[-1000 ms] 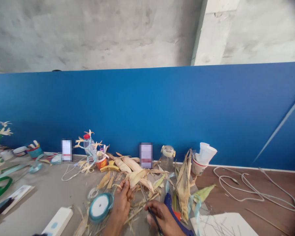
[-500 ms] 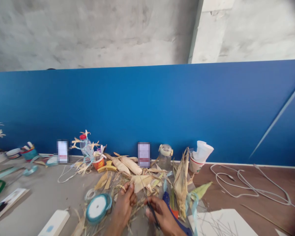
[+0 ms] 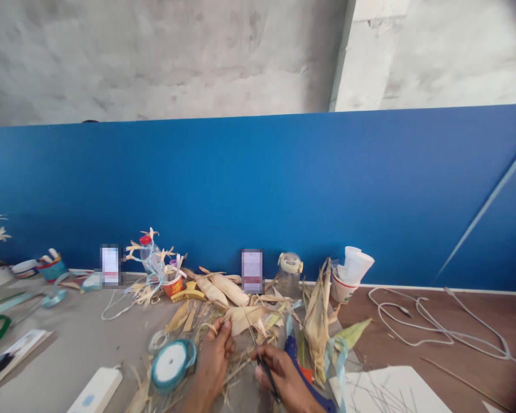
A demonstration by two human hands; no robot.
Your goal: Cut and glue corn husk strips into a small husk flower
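My left hand pinches the edge of a pale dried corn husk between thumb and fingers. To its right, my right hand is closed around dark-handled scissors, whose thin blades point up toward the husk. The blade tips are close to the husk; whether they touch it I cannot tell. Beside my left wrist lies a spool of teal ribbon. A blue glue gun is partly hidden behind my right hand. Scraps of husk are strewn under and around both hands.
Behind the hands are a pile of husks, a phone and a clear jar. A tall husk bundle and a paper cup stand right. White cables, wires on white paper and a power strip lie around.
The view has shifted slightly to the right. The held husk has turned a little and its far end is lower than a second ago. Both hands keep their grips.
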